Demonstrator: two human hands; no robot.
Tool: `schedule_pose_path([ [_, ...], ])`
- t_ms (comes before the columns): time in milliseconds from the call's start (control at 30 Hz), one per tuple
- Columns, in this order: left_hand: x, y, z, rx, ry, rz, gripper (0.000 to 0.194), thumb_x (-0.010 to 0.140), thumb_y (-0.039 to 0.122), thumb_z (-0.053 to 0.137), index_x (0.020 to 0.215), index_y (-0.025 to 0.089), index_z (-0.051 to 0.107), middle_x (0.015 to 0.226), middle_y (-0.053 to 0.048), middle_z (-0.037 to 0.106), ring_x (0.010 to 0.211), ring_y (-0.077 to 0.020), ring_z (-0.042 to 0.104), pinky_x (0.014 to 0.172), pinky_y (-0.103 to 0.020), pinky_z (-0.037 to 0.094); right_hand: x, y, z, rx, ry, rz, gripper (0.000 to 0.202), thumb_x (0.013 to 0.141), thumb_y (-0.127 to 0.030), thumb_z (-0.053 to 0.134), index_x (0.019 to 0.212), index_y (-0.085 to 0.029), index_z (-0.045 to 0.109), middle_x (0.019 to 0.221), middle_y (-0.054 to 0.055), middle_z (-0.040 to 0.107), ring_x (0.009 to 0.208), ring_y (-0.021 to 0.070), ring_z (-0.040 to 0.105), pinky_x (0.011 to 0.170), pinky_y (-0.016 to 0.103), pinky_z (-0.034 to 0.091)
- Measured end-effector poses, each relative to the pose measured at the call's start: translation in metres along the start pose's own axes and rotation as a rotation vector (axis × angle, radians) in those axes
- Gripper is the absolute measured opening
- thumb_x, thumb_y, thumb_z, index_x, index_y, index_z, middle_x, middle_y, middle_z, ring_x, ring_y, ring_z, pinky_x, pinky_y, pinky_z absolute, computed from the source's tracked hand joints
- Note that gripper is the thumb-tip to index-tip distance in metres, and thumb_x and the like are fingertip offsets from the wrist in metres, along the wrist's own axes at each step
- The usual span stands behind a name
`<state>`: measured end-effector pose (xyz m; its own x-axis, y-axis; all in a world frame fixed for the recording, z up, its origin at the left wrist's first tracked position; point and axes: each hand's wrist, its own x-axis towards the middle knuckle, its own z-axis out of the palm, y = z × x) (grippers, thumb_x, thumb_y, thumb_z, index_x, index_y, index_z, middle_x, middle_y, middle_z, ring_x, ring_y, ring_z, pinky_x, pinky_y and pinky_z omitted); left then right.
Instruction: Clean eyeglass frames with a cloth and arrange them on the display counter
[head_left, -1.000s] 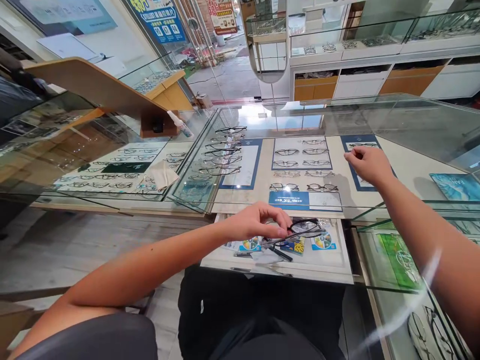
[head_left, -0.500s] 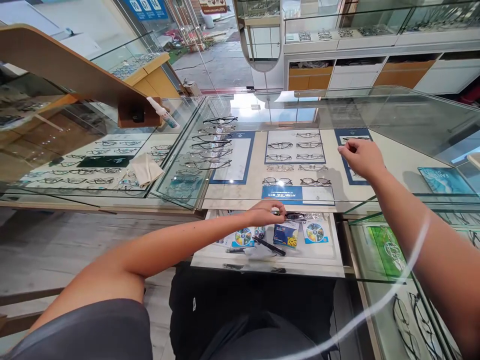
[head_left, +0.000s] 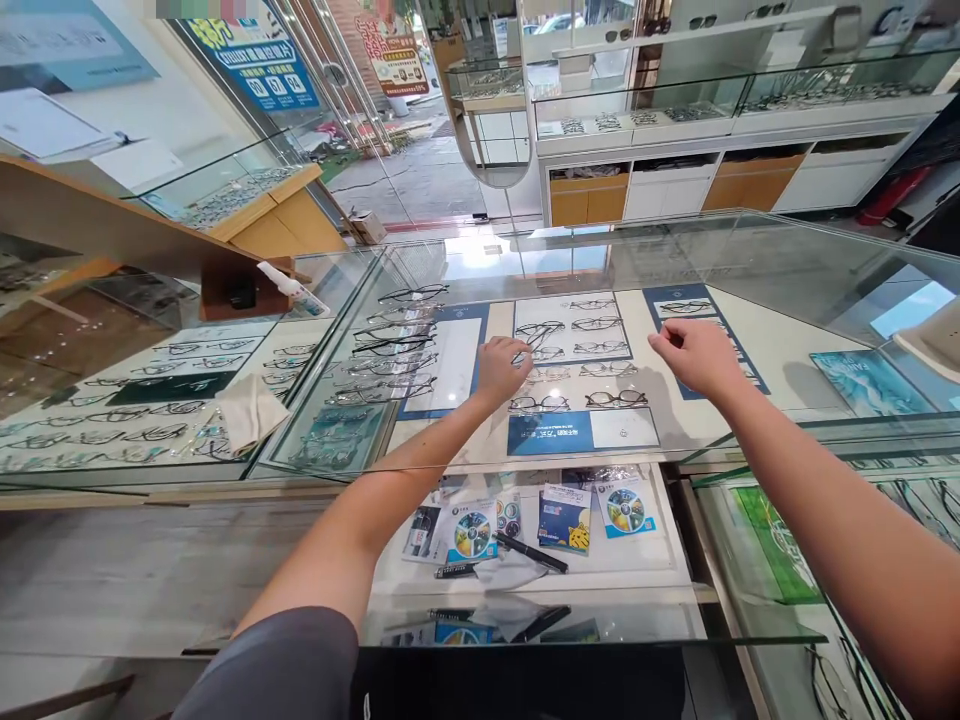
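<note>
My left hand [head_left: 504, 370] is over the glass counter, its fingers pinched on a pair of dark-framed eyeglasses [head_left: 541, 332]. These overlap the white display tray [head_left: 529, 308], where several thin-framed glasses sit in rows. My right hand [head_left: 697, 358] is curled closed above a blue-bordered tray [head_left: 752, 380] at the right; whatever its fingers may hold is hidden. Just beyond its knuckles, dark eyeglasses [head_left: 684, 306] rest at the top of that tray. Two more frames, the nearer row's right one being black-rimmed eyeglasses [head_left: 616, 399], lie between my hands.
Below the counter top an open drawer [head_left: 622, 570] holds leaflets, a blue card packet [head_left: 564, 520], a black pen [head_left: 532, 552] and a cloth. A stand of several glasses [head_left: 397, 340] is at left. Farther left are a beige cloth [head_left: 251, 412] and a spray bottle [head_left: 292, 288].
My left hand has moved up and away from the drawer to the white tray, with the eyeglasses. The right hand stays over the blue-bordered tray. The view has tilted up.
</note>
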<state>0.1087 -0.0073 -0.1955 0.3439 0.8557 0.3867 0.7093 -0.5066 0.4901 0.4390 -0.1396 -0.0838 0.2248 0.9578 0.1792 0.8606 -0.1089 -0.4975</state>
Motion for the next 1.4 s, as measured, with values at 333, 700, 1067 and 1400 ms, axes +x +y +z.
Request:
schedule_pose_path([
  [333, 0.091, -0.028, 0.038, 0.286, -0.175, 0.055, 0.043, 0.106, 0.043, 0.05, 0.13, 0.02, 0.077, 0.147, -0.014, 0.072, 0.154, -0.0392, 0.04, 0.122, -0.059, 0.024, -0.004, -0.003, -0.001, 0.063, 0.012, -0.036, 0.041, 0.095, -0.047, 0.055, 0.064, -0.024, 0.041, 0.062, 0.001, 0.053, 0.065, 0.0197, 0.045, 0.064, 0.033, 0.03],
  [700, 0.131, -0.044, 0.091, 0.3, -0.204, -0.023, 0.059, 0.111, 0.056, 0.036, 0.117, 0.018, 0.081, 0.143, -0.019, 0.073, 0.157, -0.0441, 0.034, 0.123, -0.061, 0.026, -0.01, 0.001, 0.003, 0.114, 0.002, 0.016, 0.047, 0.101, -0.054, 0.055, 0.068, -0.024, 0.04, 0.066, 0.0, 0.047, 0.066, 0.0195, 0.043, 0.064, 0.033, 0.032],
  [1067, 0.145, -0.048, 0.121, 0.312, -0.297, -0.058, 0.072, 0.109, 0.065, 0.033, 0.132, 0.015, 0.078, 0.164, -0.021, 0.057, 0.164, -0.0484, 0.022, 0.128, -0.067, 0.019, -0.011, 0.0, 0.0, 0.145, -0.003, 0.036, 0.051, 0.102, -0.059, 0.057, 0.068, -0.024, 0.042, 0.067, 0.0, 0.047, 0.068, 0.0202, 0.041, 0.065, 0.034, 0.033],
  [1400, 0.101, 0.005, 0.078, 0.264, -0.173, 0.05, 0.03, 0.103, 0.037, 0.055, 0.111, 0.018, 0.076, 0.16, -0.019, 0.059, 0.156, -0.0447, 0.036, 0.122, -0.063, 0.027, -0.01, 0.002, -0.002, 0.135, -0.008, 0.069, 0.048, 0.099, -0.058, 0.057, 0.068, -0.024, 0.046, 0.065, 0.0, 0.047, 0.065, 0.0192, 0.041, 0.064, 0.034, 0.031],
])
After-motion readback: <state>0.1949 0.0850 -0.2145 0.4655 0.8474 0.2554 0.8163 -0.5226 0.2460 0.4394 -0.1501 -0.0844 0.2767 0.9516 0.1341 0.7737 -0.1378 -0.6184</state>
